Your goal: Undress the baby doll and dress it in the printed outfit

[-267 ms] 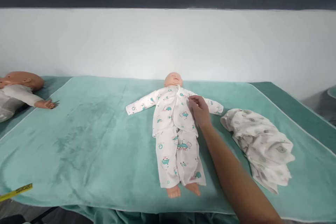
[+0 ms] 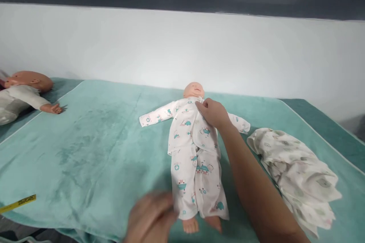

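A baby doll (image 2: 194, 90) lies on its back with its arms spread. It wears a white long-sleeved shirt (image 2: 182, 129) and matching trousers (image 2: 184, 182), both printed with small teal and pink pictures. My right hand (image 2: 213, 113) is at the upper chest, thumb and fingers closed on the front edge of the shirt just below the collar. This hand covers part of the doll's chest and shoulder. My left hand (image 2: 151, 216), smeared by motion, is low in view beside the trouser legs. Its fingers cannot be made out.
A crumpled white printed cloth (image 2: 296, 174) lies to the right on the teal blanket (image 2: 108, 140). Another doll (image 2: 31, 91) in pale clothing lies at the far left. A yellow strip (image 2: 18, 203) is near the front left edge. Behind stands a white wall (image 2: 142, 45).
My right hand has moved up the shirt from the side of the chest toward the collar. My left hand has come into view at the bottom. The view has shifted slightly.
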`<state>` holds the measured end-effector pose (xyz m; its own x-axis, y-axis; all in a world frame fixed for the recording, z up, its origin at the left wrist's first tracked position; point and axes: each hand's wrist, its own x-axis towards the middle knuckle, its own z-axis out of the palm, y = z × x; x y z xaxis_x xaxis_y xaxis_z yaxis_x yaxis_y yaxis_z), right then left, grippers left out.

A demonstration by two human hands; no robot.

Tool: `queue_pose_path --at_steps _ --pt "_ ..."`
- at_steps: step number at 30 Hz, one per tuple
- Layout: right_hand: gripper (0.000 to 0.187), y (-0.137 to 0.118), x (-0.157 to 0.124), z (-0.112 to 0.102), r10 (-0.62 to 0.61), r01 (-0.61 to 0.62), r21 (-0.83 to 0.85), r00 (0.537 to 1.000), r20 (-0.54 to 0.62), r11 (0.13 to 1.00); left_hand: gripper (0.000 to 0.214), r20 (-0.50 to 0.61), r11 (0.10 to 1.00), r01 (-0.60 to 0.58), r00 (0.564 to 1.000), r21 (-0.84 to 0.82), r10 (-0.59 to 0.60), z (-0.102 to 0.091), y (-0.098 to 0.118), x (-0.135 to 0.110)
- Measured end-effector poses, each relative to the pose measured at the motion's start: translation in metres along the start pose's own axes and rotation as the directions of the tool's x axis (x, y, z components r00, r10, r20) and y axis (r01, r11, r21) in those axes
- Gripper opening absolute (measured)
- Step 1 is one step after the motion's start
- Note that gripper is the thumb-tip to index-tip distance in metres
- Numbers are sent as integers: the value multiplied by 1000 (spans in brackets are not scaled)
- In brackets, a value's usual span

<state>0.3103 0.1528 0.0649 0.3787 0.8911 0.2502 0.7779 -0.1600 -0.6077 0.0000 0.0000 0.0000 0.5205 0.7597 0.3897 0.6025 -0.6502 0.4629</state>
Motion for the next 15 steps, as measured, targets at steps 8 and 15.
queue_pose_path --at_steps 8,15 --pt "37 21 -1 21 109 -52 301 979 -174 952 24 -149 917 -105 988 -384 51 57 -12 261" --pt "39 5 -20 -2 -42 43 202 999 -6 979 24 -81 872 -122 992 -474 95 76 -31 248"
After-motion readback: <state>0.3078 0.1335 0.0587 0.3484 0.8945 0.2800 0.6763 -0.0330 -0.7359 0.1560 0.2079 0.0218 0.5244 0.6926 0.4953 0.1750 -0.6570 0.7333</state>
